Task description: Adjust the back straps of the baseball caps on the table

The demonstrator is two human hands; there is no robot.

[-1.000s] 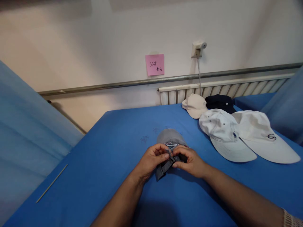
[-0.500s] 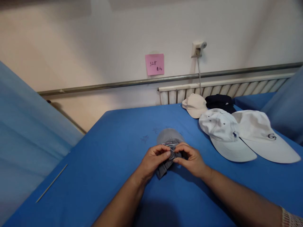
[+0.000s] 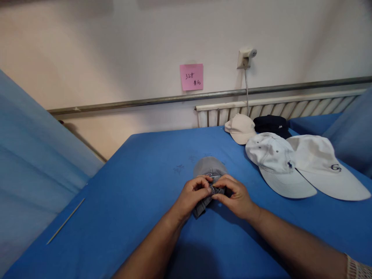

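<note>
A grey cap [image 3: 209, 166] lies at the middle of the blue-covered table [image 3: 139, 174], its brim pointing away from me. My left hand [image 3: 190, 195] pinches the cap's strap [image 3: 200, 208] between thumb and fingers. From the other side, my right hand [image 3: 235, 197] pinches the strap as well, fingertips almost meeting those of the left. Where the strap passes between the fingers, its fastening is mostly hidden. Part of a label on the cap shows just above my fingers.
To the right lie a white cap [image 3: 270, 155] and a long-brimmed white cap [image 3: 316, 155], overlapping. Behind them sit a beige cap [image 3: 240, 126] and a black cap [image 3: 270, 124]. A thin stick [image 3: 66, 221] rests at left. A radiator [image 3: 279, 108] and rail [image 3: 139, 102] line the wall.
Both hands stay at the grey cap's strap, and the fingers have shifted slightly on it. The label is more covered now. The view has moved a little.
</note>
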